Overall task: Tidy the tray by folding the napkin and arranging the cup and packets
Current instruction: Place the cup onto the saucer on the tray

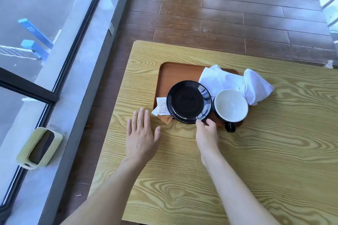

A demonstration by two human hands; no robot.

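Observation:
A brown wooden tray (175, 73) lies on the table. On it sit a black saucer (188, 101) and, to its right, a black cup (230, 105) with a white inside and its handle toward me. A crumpled white napkin (237, 82) spills over the tray's far right edge. White and brown packets (161, 108) poke out from under the saucer's left rim. My right hand (206, 133) pinches the saucer's near rim. My left hand (141, 137) rests flat on the table with straight fingers, just left of the packets.
The light wooden table (256, 160) extends right and toward me. A window ledge on the left holds a pale green holder (39, 148). Dark wooden floor lies beyond the table's far edge.

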